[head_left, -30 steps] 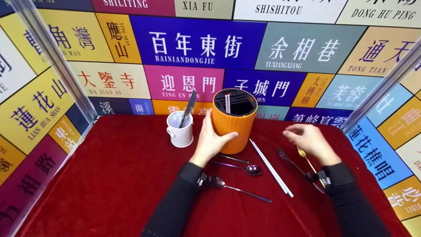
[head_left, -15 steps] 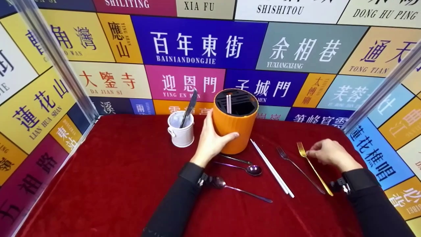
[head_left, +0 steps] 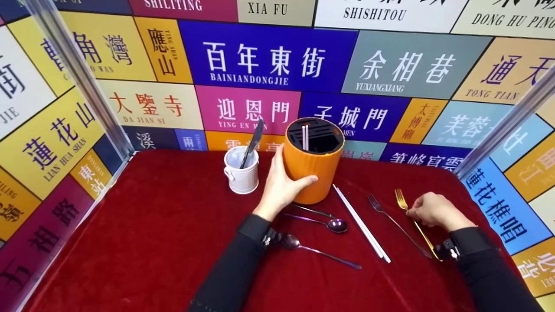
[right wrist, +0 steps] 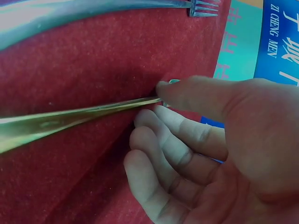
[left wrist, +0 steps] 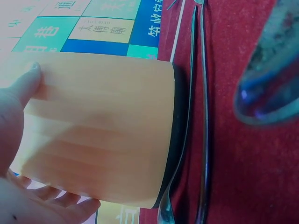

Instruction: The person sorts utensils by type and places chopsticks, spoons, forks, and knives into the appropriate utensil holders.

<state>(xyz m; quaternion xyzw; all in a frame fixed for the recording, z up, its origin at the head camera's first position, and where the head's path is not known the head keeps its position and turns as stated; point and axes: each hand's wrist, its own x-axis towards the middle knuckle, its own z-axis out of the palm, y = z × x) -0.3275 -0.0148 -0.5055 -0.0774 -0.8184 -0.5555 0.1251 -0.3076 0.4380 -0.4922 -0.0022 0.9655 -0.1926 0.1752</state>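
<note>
My left hand (head_left: 279, 186) grips the side of an upright orange utensil holder (head_left: 318, 177), its thumb across the front. The holder's black slotted top has a pair of light chopsticks (head_left: 305, 138) standing in it. In the left wrist view, the thumb (left wrist: 28, 84) and fingers wrap the holder's smooth wall. Over at the right, my right hand (head_left: 435, 210) pinches a gold fork (head_left: 424, 234) near its neck. The right wrist view has thumb and forefinger meeting on the gold fork (right wrist: 84, 114), which lies along the cloth, its tines mostly hidden. A dark fork (head_left: 399, 226) lies beside it.
White chopsticks (head_left: 362, 225) lie right of the holder. Nearer me are a purplish spoon (head_left: 337, 225), another spoon (head_left: 321, 254) and a thin utensil (head_left: 316, 211) partly hidden by the holder. Left of it stands a white bucket-shaped cup (head_left: 243, 177) with a knife (head_left: 253, 143).
My right hand has come down and to the right, from above the forks onto the gold fork, and now pinches it. The left hand stays on the holder.
</note>
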